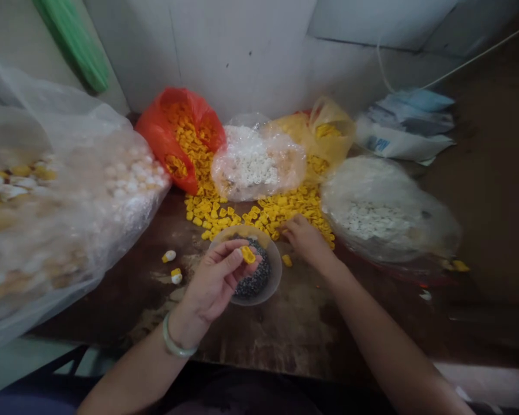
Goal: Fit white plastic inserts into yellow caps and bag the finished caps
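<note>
My left hand (216, 282) pinches a small yellow plastic piece (248, 254) between thumb and fingers, just above a clear bowl (273, 282) of small dark beads (255, 279). A pale bangle is on that wrist. My right hand (305, 239) reaches forward with fingers curled down into the loose pile of yellow pieces (259, 210) on the brown table (285, 334); what its fingertips grip is hidden. One loose yellow piece (287, 260) lies beside the bowl.
An orange bag (164, 135) of yellow pieces, a clear bag (255, 161) of white pieces and a yellow bag (328, 132) stand at the back. Another clear bag (380, 213) sits right. A big clear bag (56, 196) fills the left. Assembled white-yellow pieces (173, 268) lie left of the bowl.
</note>
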`<state>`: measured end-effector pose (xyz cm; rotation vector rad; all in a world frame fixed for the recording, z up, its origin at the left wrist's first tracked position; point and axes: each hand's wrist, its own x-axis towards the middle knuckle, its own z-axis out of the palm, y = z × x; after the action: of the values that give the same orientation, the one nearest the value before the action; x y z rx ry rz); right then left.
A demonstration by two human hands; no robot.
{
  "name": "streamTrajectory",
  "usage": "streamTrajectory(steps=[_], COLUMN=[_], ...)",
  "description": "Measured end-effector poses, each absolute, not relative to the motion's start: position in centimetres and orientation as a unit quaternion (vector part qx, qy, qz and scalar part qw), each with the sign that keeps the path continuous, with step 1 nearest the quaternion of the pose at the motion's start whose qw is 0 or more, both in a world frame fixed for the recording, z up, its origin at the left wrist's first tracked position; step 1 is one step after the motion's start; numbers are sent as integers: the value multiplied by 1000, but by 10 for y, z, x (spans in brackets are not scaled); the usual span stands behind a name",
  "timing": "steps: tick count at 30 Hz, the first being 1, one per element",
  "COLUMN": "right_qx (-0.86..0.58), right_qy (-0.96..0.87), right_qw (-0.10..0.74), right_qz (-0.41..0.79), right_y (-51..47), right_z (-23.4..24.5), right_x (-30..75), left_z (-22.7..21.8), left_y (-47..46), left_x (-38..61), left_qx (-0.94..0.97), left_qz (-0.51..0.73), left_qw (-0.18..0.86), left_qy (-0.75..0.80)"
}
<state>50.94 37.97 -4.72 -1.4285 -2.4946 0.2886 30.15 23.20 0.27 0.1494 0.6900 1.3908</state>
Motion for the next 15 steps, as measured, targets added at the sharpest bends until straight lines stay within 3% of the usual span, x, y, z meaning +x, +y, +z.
streamTrajectory(steps=[2,5,8,15], right_qx=[-490,-443,-395,-411], right_qy=[-829,-736,-667,-676], right_qw=[219,387,432,457], right_qz=[156,335,461,406], right_y=[366,330,287,252], right_z=[-38,-15,11,20], right_x=[509,494,471,448], left_z=[3,2,2,0], left_y=[229,225,222,219], left_x=[304,309,315,320], left_qx=[62,57,59,71], left_qz=[622,619,626,656], left_qw=[714,714,701,651], left_qy=[315,321,336,375])
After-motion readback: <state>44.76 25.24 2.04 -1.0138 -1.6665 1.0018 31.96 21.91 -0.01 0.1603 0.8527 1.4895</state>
